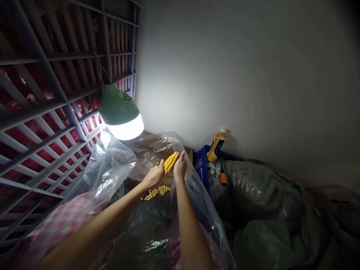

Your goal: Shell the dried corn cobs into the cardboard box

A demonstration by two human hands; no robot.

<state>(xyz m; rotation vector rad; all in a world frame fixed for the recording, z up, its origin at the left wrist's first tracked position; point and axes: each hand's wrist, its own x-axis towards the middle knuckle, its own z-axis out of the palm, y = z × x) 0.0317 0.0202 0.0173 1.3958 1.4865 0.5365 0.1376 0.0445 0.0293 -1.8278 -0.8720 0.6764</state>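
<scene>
Between my two hands is a yellow corn cob (170,164), tilted with its upper end to the right. My left hand (154,176) grips its lower left end, thumb up along the kernels. The upper right end is in my right hand (180,167), fingers wrapped round it. Loose corn kernels (157,192) lie in a small heap below the hands, on a clear plastic sheet or bag (112,165). The far side of the cob and some of my fingers are hidden.
A lit green lamp (120,108) hangs from a plastic crate wall (67,101) at left. To the right, a yellow bottle (216,145) and an orange-handled tool (223,178) rest at a blue basket (200,165). Full sacks (261,187) lie beyond; a pale wall (239,75) rises behind.
</scene>
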